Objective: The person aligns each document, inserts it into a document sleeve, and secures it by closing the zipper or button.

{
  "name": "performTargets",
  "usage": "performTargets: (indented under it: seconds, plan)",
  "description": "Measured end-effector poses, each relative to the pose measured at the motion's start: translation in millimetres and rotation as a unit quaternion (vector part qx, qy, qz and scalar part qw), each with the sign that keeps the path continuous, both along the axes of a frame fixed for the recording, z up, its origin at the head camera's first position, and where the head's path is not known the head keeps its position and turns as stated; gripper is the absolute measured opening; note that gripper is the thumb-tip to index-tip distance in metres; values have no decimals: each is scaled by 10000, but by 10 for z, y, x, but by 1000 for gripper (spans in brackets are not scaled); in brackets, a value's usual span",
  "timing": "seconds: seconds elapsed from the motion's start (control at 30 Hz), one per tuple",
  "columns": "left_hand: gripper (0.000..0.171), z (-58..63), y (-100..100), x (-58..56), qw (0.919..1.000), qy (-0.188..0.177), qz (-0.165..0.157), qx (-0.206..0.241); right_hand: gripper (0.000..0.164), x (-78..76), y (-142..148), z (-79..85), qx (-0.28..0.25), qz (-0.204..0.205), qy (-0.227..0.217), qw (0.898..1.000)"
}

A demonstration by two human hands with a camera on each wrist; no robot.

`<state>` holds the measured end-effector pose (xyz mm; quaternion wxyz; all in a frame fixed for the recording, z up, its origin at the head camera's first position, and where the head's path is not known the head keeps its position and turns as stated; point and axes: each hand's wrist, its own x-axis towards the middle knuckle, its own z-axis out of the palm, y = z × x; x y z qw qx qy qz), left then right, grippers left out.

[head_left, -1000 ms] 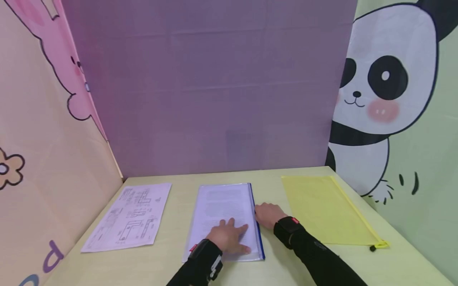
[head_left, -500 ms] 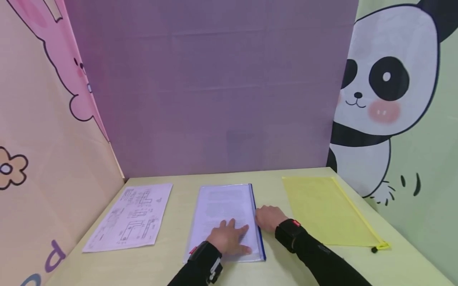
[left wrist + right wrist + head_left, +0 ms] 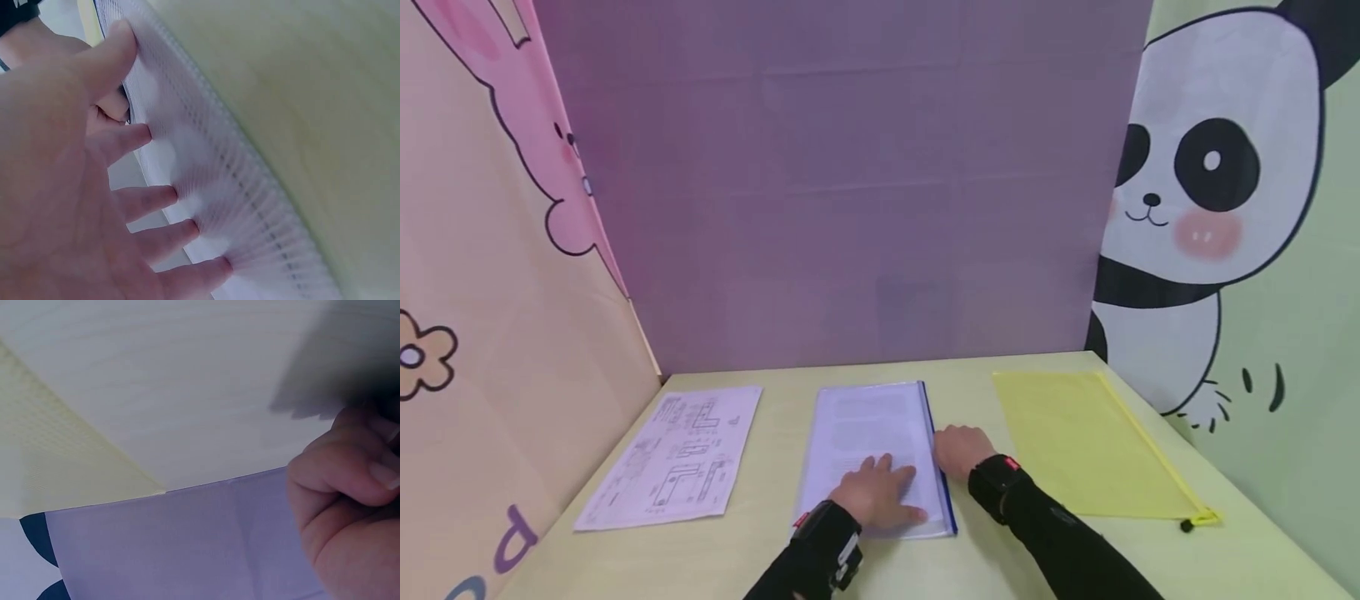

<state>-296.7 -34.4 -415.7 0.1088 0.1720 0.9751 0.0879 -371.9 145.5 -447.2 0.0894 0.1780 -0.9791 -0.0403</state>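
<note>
A clear zip document pouch (image 3: 842,433) with a blue zip edge (image 3: 953,521) lies at the middle of the table, a printed sheet showing inside it. Across its lower part my left hand (image 3: 876,493) lies with fingers spread, the fingertips (image 3: 187,228) pressing on the mesh-textured surface. At the pouch's right side, my right hand (image 3: 961,452) has its fingers curled at the blue zip edge and pinches there. In the right wrist view its bent fingers (image 3: 340,465) show at the right border; the small part between them is hidden.
A sheet with technical drawings (image 3: 681,458) lies to the left on the pale table (image 3: 647,562). To the right is a yellow mesh zip pouch (image 3: 1082,442) with a dark zip pull (image 3: 1186,526) at its near corner. A purple cloth (image 3: 865,183) hangs behind the table.
The clear pouch has shifted slightly away from the person, its near edge now a little farther up. Both hands keep their places on it, with only slight movement.
</note>
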Motion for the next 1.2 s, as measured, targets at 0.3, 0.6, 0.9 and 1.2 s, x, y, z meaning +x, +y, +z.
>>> performTargets:
  seconds: [0.3,0.6,0.9,1.2]
  plan:
    - [73,7,-10,-49,9999,-107,77,-108,25,-35,8,5,-48,25,140,9999]
    - [73,18,-1,-3,9998,6,128,-140,27,58,25,39,76,278,222,9993]
    - [72,1,-2,-15,9997,122,108,-178,26,148,76,107,197,573,66,9981]
    - [71,11,10,2,9998,58,162,-133,23,207,81,139,299,549,-271,9977]
